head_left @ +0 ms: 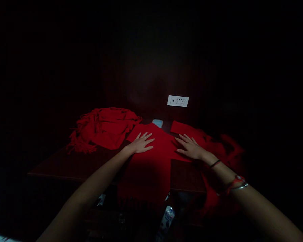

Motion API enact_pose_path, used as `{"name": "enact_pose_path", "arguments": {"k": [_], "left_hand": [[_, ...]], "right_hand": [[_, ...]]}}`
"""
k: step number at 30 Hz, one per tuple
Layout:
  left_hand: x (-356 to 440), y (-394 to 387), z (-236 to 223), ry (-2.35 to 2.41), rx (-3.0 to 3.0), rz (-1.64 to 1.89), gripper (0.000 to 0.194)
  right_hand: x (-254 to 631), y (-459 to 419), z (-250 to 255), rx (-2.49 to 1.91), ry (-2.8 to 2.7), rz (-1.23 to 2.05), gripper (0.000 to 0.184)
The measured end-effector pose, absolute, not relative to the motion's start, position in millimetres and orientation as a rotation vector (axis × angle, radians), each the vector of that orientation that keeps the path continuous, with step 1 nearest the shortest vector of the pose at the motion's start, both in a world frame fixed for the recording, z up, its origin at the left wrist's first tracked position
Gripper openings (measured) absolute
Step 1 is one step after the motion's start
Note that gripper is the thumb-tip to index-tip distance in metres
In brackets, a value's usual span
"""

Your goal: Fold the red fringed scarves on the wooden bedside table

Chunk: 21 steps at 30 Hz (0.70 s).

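A red fringed scarf lies across the dark table, one end hanging over the front edge. My left hand rests on it palm down, fingers spread, with a ring on one finger. Farther right, my right hand lies with its fingers spread over the part of the scarf that reaches sideways. Neither hand grips the cloth. To the left is a crumpled heap of red fringed cloth. More red cloth lies loosely beyond my right hand and drapes down the right side, where shadow hides much of it.
The dark table has its front edge below my forearms. A white wall socket is on the dark back wall. A small pale-blue item, blurred, sits behind the scarf. Below the table edge shows a white-and-blue printed package.
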<state>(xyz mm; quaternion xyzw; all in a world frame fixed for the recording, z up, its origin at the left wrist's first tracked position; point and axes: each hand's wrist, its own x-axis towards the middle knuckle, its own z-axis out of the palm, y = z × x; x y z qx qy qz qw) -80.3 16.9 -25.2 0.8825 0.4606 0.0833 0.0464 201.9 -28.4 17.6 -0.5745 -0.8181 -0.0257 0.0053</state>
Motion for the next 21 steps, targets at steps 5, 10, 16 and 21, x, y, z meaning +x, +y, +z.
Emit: {"name": "enact_pose_path", "arguments": {"k": [5, 10, 16, 21], "left_hand": [[-56, 14, -18, 1.207, 2.844, 0.363, 0.05], [-27, 33, -31, 1.205, 2.708, 0.211, 0.055], [-26, 38, -38, 1.274, 2.668, 0.197, 0.059], [-30, 37, -35, 1.292, 2.672, 0.166, 0.063]], "right_hand": [[273, -29, 51, -2.286, -2.282, -0.067, 0.052], [302, -38, 76, -2.358, -2.36, 0.134, 0.022], [280, -47, 125, -1.966, -2.149, -0.223, 0.028], [277, -50, 167, -2.059, -2.152, 0.279, 0.037]]}}
